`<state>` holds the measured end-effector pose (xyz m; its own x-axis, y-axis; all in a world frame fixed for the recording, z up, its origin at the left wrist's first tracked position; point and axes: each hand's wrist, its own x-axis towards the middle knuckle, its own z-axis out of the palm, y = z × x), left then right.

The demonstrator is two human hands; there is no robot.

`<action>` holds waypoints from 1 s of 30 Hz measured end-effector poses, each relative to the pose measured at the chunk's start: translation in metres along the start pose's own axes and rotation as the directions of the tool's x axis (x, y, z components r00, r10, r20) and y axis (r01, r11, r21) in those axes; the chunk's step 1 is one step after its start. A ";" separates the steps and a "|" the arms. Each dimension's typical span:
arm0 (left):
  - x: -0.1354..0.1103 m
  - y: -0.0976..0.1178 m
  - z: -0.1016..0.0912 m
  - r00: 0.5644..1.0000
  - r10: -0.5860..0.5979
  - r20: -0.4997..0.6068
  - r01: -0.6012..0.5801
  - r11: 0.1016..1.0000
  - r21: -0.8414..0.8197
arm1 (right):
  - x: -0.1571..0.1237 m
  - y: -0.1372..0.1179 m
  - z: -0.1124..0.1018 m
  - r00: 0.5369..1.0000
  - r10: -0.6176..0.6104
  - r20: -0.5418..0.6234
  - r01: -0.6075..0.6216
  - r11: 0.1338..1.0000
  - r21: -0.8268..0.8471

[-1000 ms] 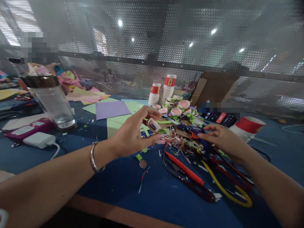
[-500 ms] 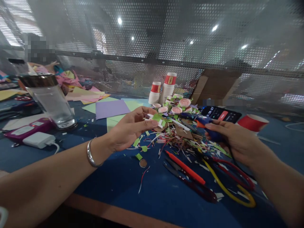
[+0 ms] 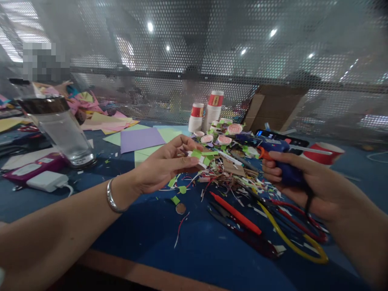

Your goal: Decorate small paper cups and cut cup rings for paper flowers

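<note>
Left hand (image 3: 168, 165) gripped a white-and-green piece (image 3: 202, 160); right hand (image 3: 313, 182) gripped a blue glue gun (image 3: 291, 171) — a drip, if tilted, could have fouled loose scraps (image 3: 232, 181).

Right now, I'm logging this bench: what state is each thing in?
Glue gun: gripped by right fingers.
Green-and-white piece: pinched by left fingers.
Bottle: upright, lid on.
Phone: screen lit.
Cup stacks: nested, upside down.
Purple sheet: flat.
Dark scissors: lying, blades parted.
Red pen: lying.
</note>
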<state>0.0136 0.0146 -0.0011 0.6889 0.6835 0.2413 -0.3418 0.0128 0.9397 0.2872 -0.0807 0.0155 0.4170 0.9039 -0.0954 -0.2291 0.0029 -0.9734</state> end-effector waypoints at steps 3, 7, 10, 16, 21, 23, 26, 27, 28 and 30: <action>0.001 -0.001 0.001 1.000 -0.019 -0.009 0.019 0.999 -0.025 | -0.009 -0.003 0.004 0.988 0.140 0.070 -0.144 0.989 0.043; 0.003 -0.002 0.002 1.000 -0.013 -0.027 0.011 0.997 -0.076 | -0.019 -0.005 0.011 0.968 0.239 0.076 -0.239 0.971 -0.001; 0.004 -0.002 0.002 0.997 -0.018 -0.071 0.011 0.995 -0.097 | -0.024 -0.005 0.016 0.965 0.253 0.064 -0.255 0.967 0.026; 0.004 -0.001 0.003 0.988 -0.103 -0.117 0.089 0.989 -0.119 | -0.023 -0.002 0.015 0.943 0.306 0.129 -0.317 0.945 0.078; 0.004 -0.007 0.001 0.981 -0.115 -0.154 0.116 0.993 -0.003 | -0.023 0.000 0.013 0.945 0.256 0.203 -0.268 0.963 0.031; 0.004 -0.009 0.001 0.978 -0.109 -0.177 0.120 0.992 0.047 | -0.024 0.001 0.014 0.948 0.247 0.200 -0.255 0.967 0.011; 0.004 -0.009 0.000 0.970 -0.127 -0.208 0.144 0.987 0.071 | -0.024 0.002 0.015 0.954 0.217 0.205 -0.221 0.975 -0.005; 0.004 -0.008 -0.001 0.967 -0.128 -0.219 0.145 0.988 0.061 | -0.023 0.003 0.015 0.956 0.205 0.210 -0.208 0.978 -0.008; 0.004 -0.007 -0.001 0.965 -0.131 -0.228 0.144 0.989 0.042 | -0.023 0.003 0.015 0.957 0.195 0.213 -0.197 0.980 -0.010; 0.004 -0.005 -0.001 0.959 -0.153 -0.240 0.154 0.988 -0.013 | -0.022 0.004 0.015 0.955 0.196 0.222 -0.193 0.981 -0.036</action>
<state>0.0175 0.0185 -0.0051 0.5596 0.8282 0.0296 -0.2396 0.1275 0.9625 0.2641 -0.0941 0.0165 0.1578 0.9590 -0.2352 -0.2737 -0.1864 -0.9436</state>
